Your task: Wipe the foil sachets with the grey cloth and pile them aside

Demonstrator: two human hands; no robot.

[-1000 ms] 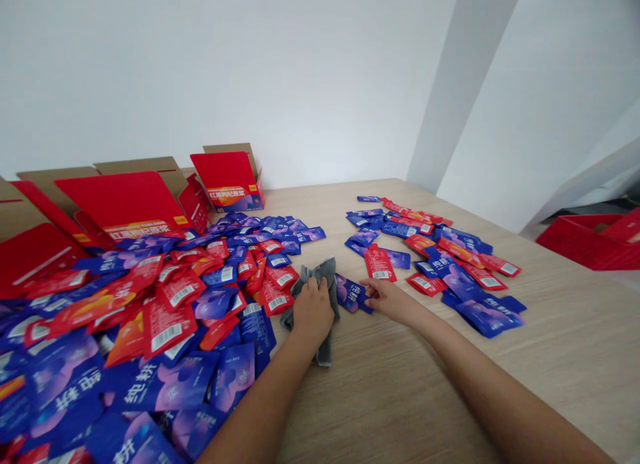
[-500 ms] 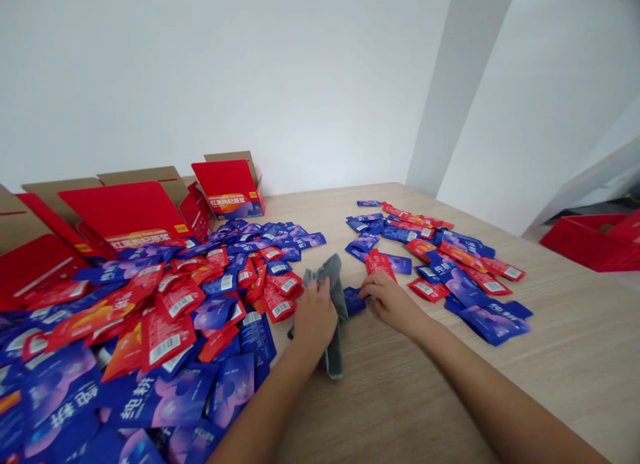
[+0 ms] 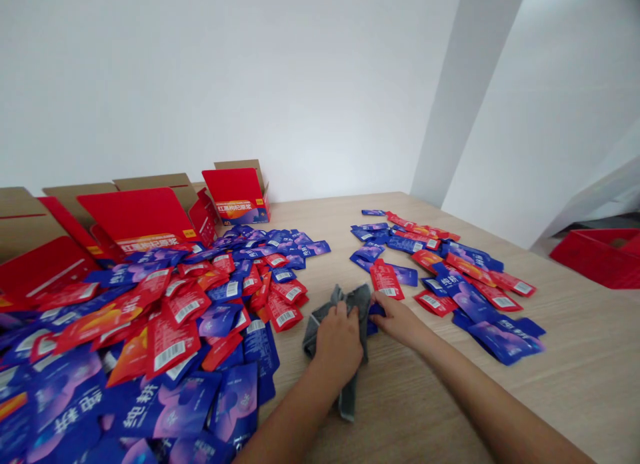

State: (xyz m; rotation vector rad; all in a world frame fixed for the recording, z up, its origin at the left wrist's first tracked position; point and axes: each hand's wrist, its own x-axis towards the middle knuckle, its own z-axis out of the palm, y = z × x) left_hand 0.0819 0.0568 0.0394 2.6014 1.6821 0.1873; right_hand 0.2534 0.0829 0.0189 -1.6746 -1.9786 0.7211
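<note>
My left hand [image 3: 341,341] is closed on a crumpled grey cloth [image 3: 320,324], which spreads out around the fingers on the wooden table. Beside it, my right hand [image 3: 395,317] pinches the edge of a blue pouch [image 3: 374,312]. Most of that pouch is hidden behind the cloth, which lies against it. Just beyond my right hand lies a red pouch [image 3: 386,281] with a white barcode label, partly over another blue pouch [image 3: 406,276].
A large heap of red and blue pouches [image 3: 175,311] covers the left side. Red open cartons [image 3: 135,217] stand behind it, with another carton [image 3: 240,197] farther back. A looser group of pouches [image 3: 465,291] lies at right. A red box [image 3: 595,254] sits beyond the table edge.
The grey cloth and my left hand have shifted right, closer to my right hand, and the cloth now covers more of the blue pouch. The camera view has moved slightly.
</note>
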